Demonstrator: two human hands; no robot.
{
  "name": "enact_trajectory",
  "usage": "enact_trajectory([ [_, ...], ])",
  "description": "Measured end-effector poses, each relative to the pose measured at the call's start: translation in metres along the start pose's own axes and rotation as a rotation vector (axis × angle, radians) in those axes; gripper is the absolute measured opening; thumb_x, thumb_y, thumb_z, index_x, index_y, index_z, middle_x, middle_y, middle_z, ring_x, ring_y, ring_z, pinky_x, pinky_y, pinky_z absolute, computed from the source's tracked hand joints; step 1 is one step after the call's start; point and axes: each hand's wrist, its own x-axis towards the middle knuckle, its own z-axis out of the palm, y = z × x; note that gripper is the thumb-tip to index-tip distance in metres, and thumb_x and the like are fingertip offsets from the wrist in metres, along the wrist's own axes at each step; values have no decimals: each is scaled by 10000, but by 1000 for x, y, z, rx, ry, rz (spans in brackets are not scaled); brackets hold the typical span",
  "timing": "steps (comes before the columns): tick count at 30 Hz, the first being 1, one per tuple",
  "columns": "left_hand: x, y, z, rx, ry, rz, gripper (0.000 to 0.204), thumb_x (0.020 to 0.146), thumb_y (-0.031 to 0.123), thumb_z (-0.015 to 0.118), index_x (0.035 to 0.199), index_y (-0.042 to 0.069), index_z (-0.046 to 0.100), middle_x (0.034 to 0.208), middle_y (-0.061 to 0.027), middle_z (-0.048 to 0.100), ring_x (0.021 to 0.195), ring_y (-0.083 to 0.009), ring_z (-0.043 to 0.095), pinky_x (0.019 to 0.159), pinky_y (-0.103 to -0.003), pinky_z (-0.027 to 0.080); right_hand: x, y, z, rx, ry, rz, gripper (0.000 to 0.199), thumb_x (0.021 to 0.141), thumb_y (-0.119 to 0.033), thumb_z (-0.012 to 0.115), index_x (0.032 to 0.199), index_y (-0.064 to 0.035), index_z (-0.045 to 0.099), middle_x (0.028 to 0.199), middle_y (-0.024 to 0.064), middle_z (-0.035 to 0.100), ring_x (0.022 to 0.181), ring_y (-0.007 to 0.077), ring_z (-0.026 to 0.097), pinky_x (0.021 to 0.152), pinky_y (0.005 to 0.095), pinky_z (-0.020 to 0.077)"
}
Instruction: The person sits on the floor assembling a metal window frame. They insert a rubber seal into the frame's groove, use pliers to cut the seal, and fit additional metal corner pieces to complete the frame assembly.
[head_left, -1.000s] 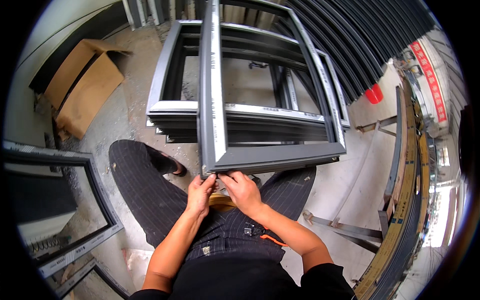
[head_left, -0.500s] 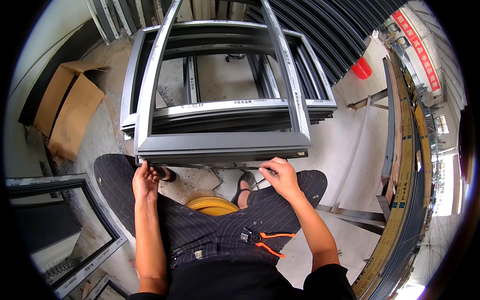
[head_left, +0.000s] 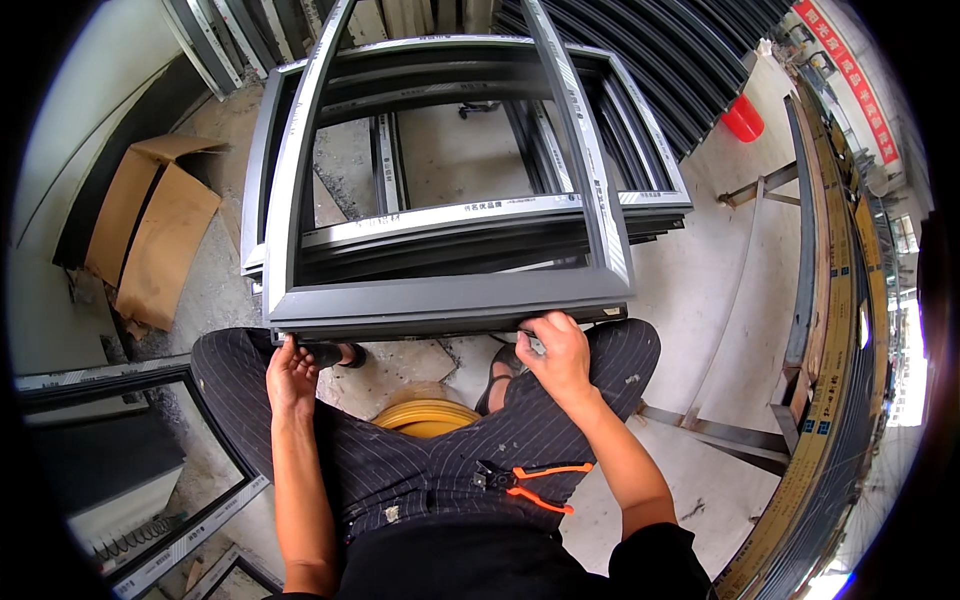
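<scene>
A grey window frame with strips of printed protective film tilts up in front of me, its near edge above my knees. At its near left corner, my left hand is closed, thumb and fingertips pinched against the edge. Toward the right end of that edge my right hand pinches a thin black strip, its fingertips touching the frame's underside. The strip runs along the near edge, hard to tell from the dark profile. Cutting pliers with orange handles lie open on my lap.
More frames are stacked behind the tilted one. A cardboard box lies at left, above another frame. Between my legs is a yellow round object. Long wrapped profiles and a metal rack stand right; a red bucket is farther back.
The strip, stretched slightly below the frame's edge before, now lies up against it. My right hand has risen a little to the edge. My left hand stays at the corner; the view has shifted slightly.
</scene>
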Motion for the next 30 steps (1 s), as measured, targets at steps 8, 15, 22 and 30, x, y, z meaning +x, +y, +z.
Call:
enact_trajectory([
  [8,-51,-7,32,309,-23,45,387,958,413,543,867,44,617,699,-1,560,641,-89,525,565,-233,408,-3,-9,-3,33,-21,19,114,684,-58,708,784,-54,652,782,76,576,699,263,584,602,352,489],
  [15,-165,-5,132,1232,-744,1100,244,779,175,703,987,62,640,1031,-97,615,1096,-288,560,1012,-481,369,-5,-78,-37,559,-498,179,130,745,-93,699,851,-26,666,806,57,593,688,157,609,575,258,484],
  [22,-155,2,107,1172,-856,864,159,769,95,686,891,53,594,857,-75,608,843,-265,586,886,-422,421,-2,-106,-31,592,-523,139,130,738,-86,699,852,-30,670,786,63,586,656,180,589,540,283,453],
  [30,-153,4,85,1040,-763,569,105,822,72,629,867,11,556,791,-111,562,759,-257,563,680,-351,452,-4,-119,-22,387,-386,-92,210,765,-151,729,937,-55,657,874,84,590,816,267,582,685,356,485],
])
